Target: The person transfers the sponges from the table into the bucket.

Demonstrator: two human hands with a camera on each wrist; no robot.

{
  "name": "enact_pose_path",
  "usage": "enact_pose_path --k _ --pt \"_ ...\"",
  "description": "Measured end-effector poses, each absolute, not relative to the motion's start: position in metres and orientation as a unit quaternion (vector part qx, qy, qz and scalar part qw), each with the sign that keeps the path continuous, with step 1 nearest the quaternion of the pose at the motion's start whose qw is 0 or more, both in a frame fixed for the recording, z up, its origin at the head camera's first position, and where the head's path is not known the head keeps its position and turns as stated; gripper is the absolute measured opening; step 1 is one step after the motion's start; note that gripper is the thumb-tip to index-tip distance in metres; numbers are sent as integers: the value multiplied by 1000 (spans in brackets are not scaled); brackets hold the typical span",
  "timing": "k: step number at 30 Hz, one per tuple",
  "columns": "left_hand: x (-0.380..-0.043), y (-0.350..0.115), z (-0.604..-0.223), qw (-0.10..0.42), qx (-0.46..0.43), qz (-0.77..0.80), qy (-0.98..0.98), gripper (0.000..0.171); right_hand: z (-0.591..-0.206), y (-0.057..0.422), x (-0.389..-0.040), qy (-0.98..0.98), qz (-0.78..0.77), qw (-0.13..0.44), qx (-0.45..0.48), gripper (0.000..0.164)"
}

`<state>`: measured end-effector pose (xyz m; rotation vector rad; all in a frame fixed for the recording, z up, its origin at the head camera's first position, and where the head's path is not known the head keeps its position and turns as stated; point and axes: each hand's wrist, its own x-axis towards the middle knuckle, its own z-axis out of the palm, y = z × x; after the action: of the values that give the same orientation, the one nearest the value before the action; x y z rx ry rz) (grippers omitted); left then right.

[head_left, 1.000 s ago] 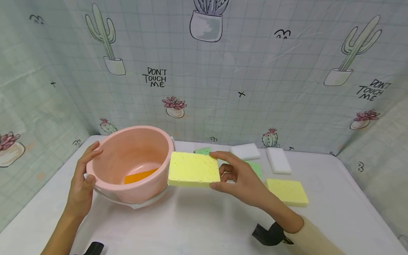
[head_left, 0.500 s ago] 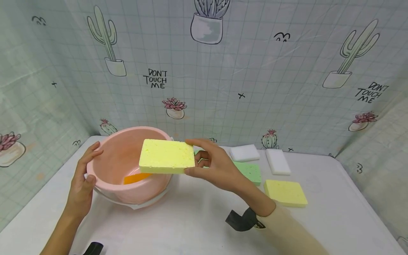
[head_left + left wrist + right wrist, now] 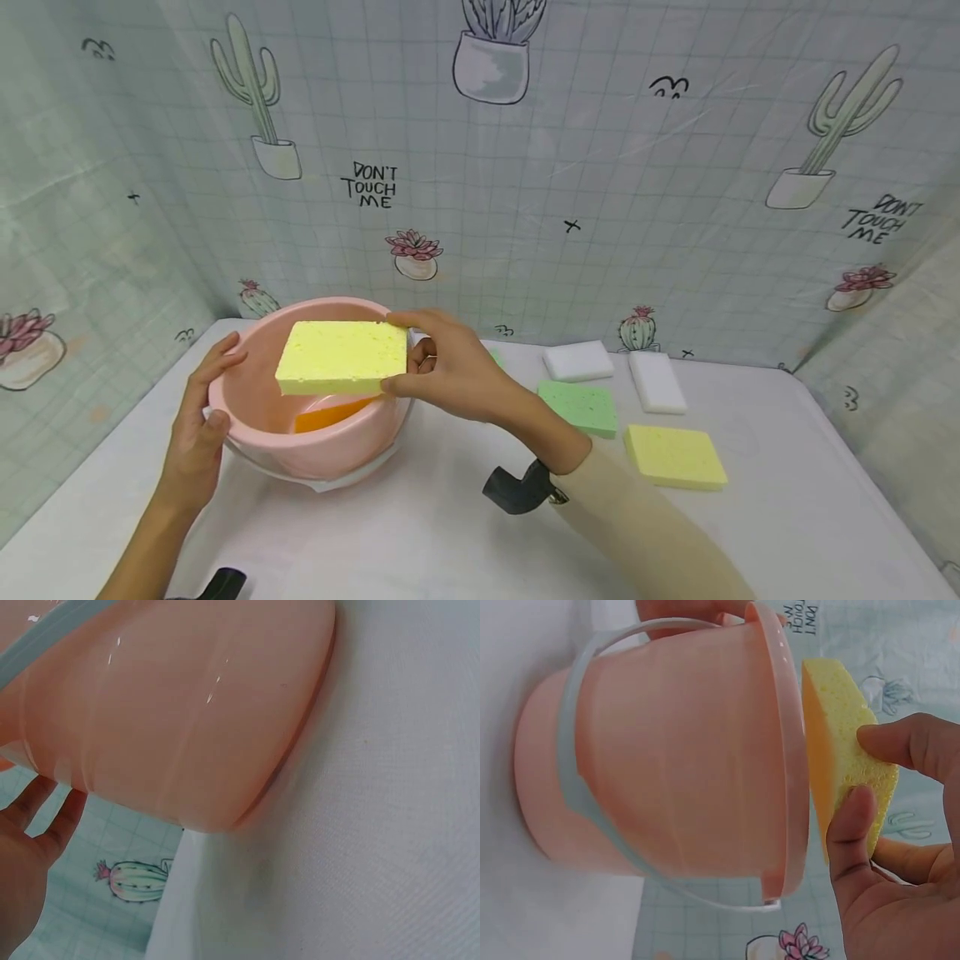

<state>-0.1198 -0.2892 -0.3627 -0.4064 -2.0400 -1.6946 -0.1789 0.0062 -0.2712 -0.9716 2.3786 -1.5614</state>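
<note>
A yellow sponge is held over the mouth of a pink bucket. My right hand pinches its right end between thumb and fingers. In the right wrist view the sponge stands just above the bucket's rim, the thumb and fingers on its opposite faces. My left hand grips the bucket's left side at the rim, fingers spread along it. The left wrist view shows that hand with fingertips against the bucket wall. Inside the bucket lies an orange piece, partly hidden by the yellow sponge.
Right of the bucket, on the white table, lie a green sponge, another yellow sponge and two white sponges. A bit of green shows behind my right hand. A cactus-print curtain hangs behind the table.
My right hand has carried the yellow sponge left, from beside the bucket to above its opening. The green sponge behind now shows more fully. My left hand has stayed on the bucket.
</note>
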Motion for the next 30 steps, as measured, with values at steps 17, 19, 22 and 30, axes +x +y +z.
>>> enact_pose_path --k 17,19,22,30 --pt "-119 -290 -367 233 -121 -590 -763 63 -264 -33 -199 847 -379 24 -372 33" --pt "-119 -290 -366 234 -121 -586 -766 63 -263 -38 -201 851 -357 26 -384 33" --pt "-118 -290 -366 235 -118 -581 -770 62 -263 -45 -202 846 -343 30 -407 40" --pt "-116 -289 -365 230 -114 -572 -779 60 -263 -62 -197 844 -311 50 -435 32"
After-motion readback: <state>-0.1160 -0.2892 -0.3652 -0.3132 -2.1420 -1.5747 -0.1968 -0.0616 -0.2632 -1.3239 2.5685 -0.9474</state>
